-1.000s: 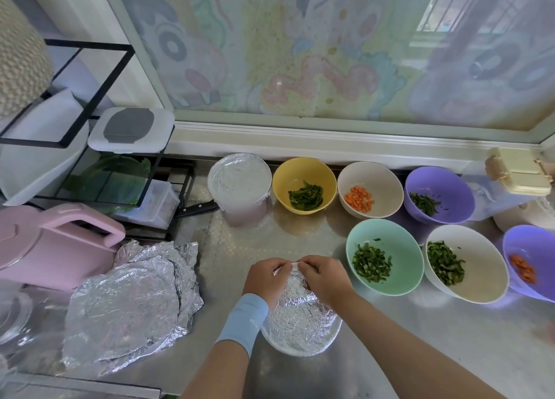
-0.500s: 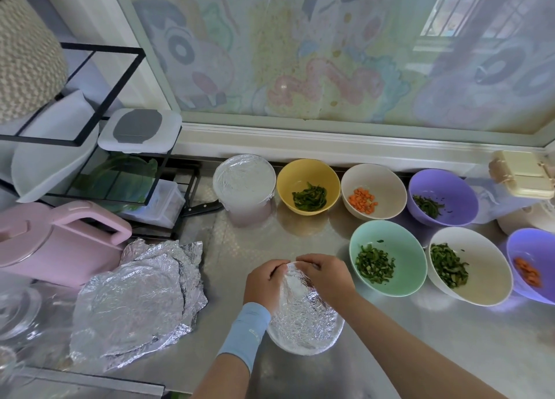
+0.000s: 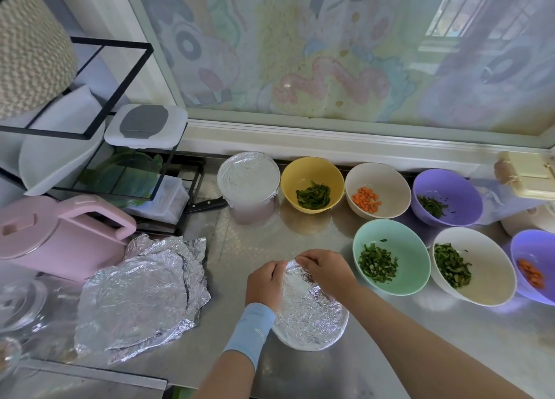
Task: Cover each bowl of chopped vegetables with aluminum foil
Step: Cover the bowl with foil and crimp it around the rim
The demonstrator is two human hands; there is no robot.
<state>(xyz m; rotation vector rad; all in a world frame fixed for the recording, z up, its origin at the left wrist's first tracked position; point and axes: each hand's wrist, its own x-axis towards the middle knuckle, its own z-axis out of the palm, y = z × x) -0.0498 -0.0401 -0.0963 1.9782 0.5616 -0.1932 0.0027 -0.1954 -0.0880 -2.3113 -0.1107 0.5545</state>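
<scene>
Steel counter (image 3: 240,242) | foil sheets (image 3: 135,296) left | cartoon-film window (image 3: 330,53) behind | black rack (image 3: 119,93)

From my feed I look down on a steel countertop (image 3: 435,338) that takes soft, even daylight and gives back dull reflections. Behind it runs a pale moulded sill (image 3: 330,141), and above that a wide glass pane (image 3: 330,53) covered with a faded cartoon film in blues, pinks and greens. A barred window shape (image 3: 456,17) glows at its upper right. On the left stands a black metal-frame rack (image 3: 120,77), with a woven basket (image 3: 30,53) above it.
</scene>
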